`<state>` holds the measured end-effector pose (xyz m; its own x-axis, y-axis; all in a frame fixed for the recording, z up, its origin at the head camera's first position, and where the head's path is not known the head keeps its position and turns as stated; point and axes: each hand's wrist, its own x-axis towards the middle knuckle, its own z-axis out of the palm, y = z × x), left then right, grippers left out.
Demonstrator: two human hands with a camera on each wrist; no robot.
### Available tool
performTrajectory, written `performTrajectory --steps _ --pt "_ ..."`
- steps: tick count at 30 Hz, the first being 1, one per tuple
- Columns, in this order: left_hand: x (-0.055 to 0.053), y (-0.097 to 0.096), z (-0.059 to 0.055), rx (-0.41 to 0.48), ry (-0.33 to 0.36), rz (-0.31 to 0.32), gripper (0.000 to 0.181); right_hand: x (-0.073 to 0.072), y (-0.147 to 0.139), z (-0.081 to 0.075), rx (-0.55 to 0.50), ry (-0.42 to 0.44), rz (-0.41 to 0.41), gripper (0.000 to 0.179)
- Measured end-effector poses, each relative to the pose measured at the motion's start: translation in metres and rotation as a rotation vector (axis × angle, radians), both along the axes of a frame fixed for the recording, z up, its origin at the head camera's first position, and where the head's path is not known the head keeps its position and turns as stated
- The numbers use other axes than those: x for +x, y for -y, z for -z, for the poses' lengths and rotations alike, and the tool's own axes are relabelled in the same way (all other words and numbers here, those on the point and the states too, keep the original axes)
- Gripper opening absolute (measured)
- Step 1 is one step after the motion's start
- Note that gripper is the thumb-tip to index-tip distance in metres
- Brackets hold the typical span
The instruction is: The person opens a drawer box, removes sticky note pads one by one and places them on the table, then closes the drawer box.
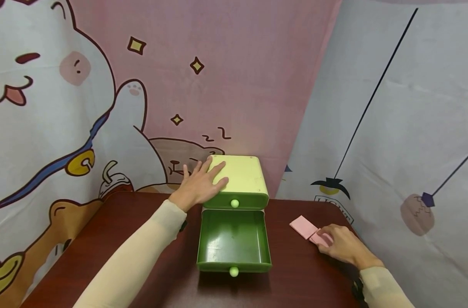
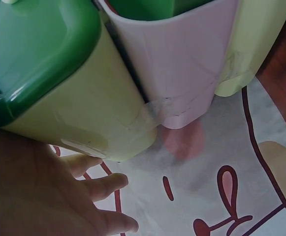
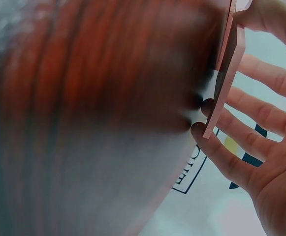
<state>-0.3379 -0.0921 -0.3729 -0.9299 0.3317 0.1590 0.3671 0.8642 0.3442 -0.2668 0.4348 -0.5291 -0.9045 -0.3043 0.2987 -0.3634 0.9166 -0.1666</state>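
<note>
On the table stands a small desktop drawer unit [image 1: 241, 173] with a pale yellow top and green drawers. Its upper drawer is closed, while the lower drawer [image 1: 234, 237] is pulled out with a bare green inside. My left hand [image 1: 199, 184] rests on the unit's top at the left, fingers spread. To the right, my right hand [image 1: 343, 244] pinches a pink sticky-note pad [image 1: 321, 239] between thumb and fingers, low over the table. The right wrist view shows this pad [image 3: 226, 81] edge-on. A second pink pad [image 1: 303, 226] lies right against it.
The dark red table [image 1: 157, 273] ends at a printed cartoon curtain [image 1: 241, 77] behind and at a pale curtain [image 1: 395, 128] on the right. A pink casing [image 2: 177, 64] sits between yellow ones in the left wrist view.
</note>
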Motion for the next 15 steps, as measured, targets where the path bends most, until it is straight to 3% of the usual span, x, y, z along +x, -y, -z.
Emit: performTrajectory --steps 15 --pt "0.0009 0.0008 -0.0003 -0.001 0.004 -0.002 0.078 0.0024 0.0015 -0.0026 0.02 0.037 0.036 0.034"
